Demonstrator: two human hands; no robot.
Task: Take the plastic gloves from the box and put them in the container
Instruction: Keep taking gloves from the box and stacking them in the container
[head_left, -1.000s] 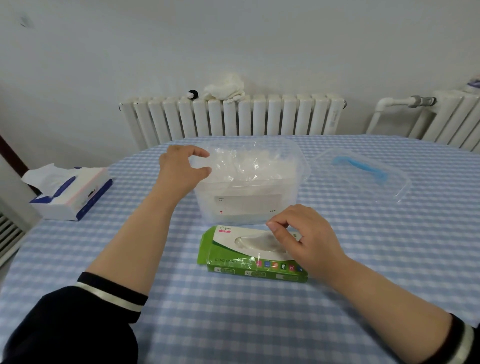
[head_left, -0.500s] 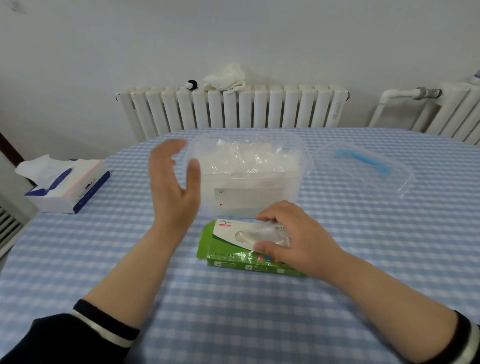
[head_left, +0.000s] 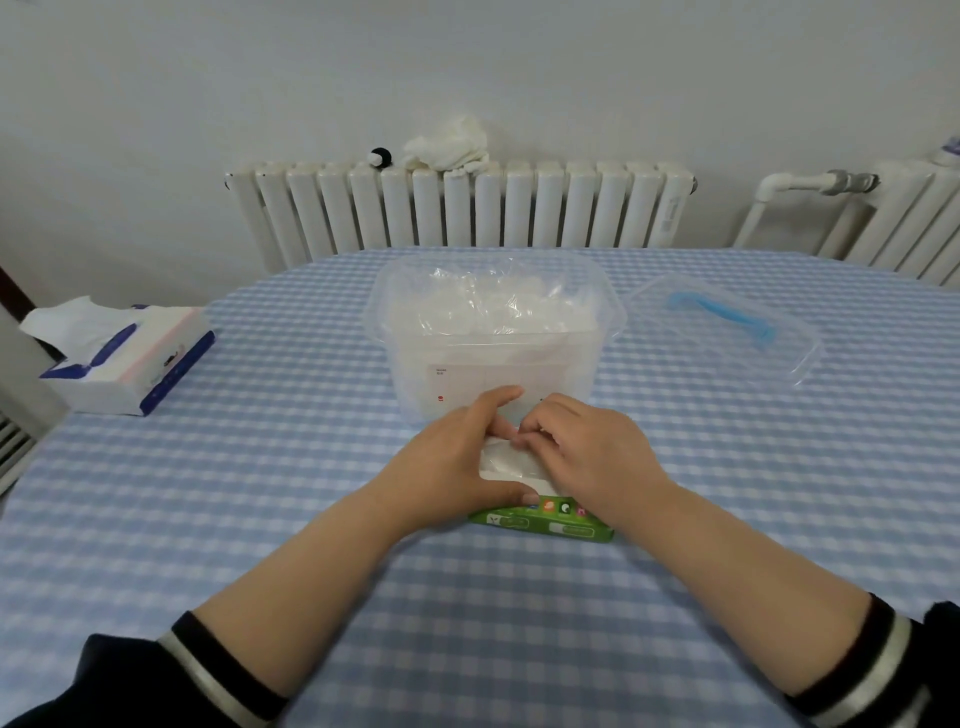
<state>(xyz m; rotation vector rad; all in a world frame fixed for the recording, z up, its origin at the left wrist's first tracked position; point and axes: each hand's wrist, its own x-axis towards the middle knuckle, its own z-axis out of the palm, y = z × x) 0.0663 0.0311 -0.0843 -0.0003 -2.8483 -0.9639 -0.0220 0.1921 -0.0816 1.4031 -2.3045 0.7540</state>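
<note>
The green glove box (head_left: 540, 517) is being held flat on the checked tablecloth (head_left: 291, 467), just before the clear container (head_left: 493, 332) of plastic gloves (head_left: 488, 306). It is being steadied by the left hand (head_left: 457, 462), fingers extended. The right hand (head_left: 587, 452) fingers are curled at the opening, apparently pinching film.

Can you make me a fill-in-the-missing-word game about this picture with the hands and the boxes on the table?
1. Both hands, the left hand and the right hand, are on the ____ glove box.
2. The clear container stands just ____ the glove box.
3. The container's lid, lying on the table, has a ____ handle.
4. The tissue box lies on the ____ side of the table.

Missing words: green; behind; blue; left
</note>
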